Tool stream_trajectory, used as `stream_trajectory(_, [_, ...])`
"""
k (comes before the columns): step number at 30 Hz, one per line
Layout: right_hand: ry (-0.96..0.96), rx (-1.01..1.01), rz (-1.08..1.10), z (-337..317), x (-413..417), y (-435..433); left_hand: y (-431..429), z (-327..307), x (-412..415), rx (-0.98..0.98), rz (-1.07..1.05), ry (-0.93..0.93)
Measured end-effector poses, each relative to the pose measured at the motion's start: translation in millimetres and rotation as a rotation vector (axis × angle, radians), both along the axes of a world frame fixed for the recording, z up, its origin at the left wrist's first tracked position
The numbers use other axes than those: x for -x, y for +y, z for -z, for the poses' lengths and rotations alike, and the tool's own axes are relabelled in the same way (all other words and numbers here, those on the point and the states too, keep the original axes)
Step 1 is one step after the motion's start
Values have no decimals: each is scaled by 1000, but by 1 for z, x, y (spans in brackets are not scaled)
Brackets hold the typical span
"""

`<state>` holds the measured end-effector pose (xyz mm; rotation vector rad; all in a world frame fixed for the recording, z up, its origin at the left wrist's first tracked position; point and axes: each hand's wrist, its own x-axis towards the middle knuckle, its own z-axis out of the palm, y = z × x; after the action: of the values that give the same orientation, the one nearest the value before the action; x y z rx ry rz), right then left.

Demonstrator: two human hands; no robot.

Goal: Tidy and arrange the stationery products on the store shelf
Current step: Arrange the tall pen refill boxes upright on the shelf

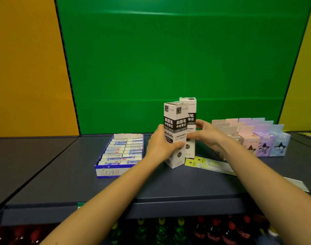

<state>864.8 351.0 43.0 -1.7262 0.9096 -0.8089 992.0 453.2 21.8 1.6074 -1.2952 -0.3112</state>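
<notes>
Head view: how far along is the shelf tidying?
Done: the eraser tray and pastel boxes sit in neat rows. In hand: the left hand grips the front box, the right hand holds the rear box, both standing mid-shelf. Left: the yellow packet lies loose and askew.

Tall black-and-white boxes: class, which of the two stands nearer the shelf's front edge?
The front box, gripped by the left hand; it partly hides the rear box, which the right hand holds.

Head view, angled down, near shelf [168,188]
</notes>
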Motion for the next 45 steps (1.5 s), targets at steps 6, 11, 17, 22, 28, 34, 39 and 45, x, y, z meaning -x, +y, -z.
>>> stream_trajectory(6, [-113, 224, 73, -12, 2, 22, 15, -10, -7, 186, 106, 68])
stream_trajectory(11, [-216, 314, 169, -29, 38, 48, 18, -31, -4, 249, 273, 82])
stream_trajectory(17, [-254, 322, 323, -27, 120, 81, 10, -41, 47, 217, 506, 130])
stream_trajectory(22, [-226, 315, 474, -12, 219, 102, 1, -36, 126, 177, 694, 224])
stream_trajectory(28, [-189, 276, 619, 5, 365, 127, -11, -21, 251, 116, 822, 266])
stream_trajectory(34, [-161, 218, 776, 26, 504, 146, -27, 0, 377, 59, 876, 334])
stream_trajectory(39, [-97, 195, 887, 43, 592, 152, -50, 14, 460, -17, 951, 296])
stream_trajectory(45, [-86, 169, 968, 55, 665, 127, -82, 21, 538, -41, 1000, 268])
